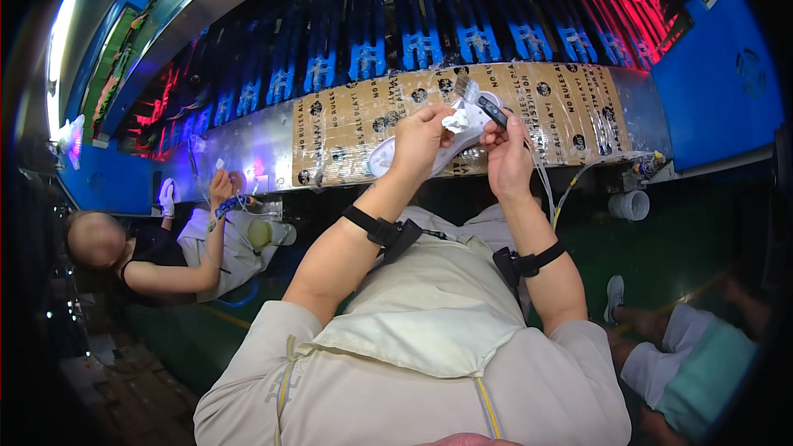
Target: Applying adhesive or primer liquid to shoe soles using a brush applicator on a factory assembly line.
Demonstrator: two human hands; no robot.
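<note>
A slim black-handled tool [493, 111] slants up and left from my right hand [510, 155], whose fingers are closed around its lower end. Its far end is greyish and looks like bristles, though it is too small to be sure. My left hand [419, 142] is closed, thumb and fingers pinching a crumpled white wad [457, 121], perhaps tissue or cloth, against the tool's side. Below both hands lies a white shoe sole [382, 158], partly hidden by my left hand and wrist. It rests on a cardboard sheet [330, 136] covered with clear film.
Behind the cardboard, a row of blue clamps [421, 48] lines the machine, with red light at both ends. Thin tubes [572, 187] run down by my right hand to a fitting [648, 165]. A white cup [630, 206] hangs below. Another person [178, 260] works at left; someone sits at lower right.
</note>
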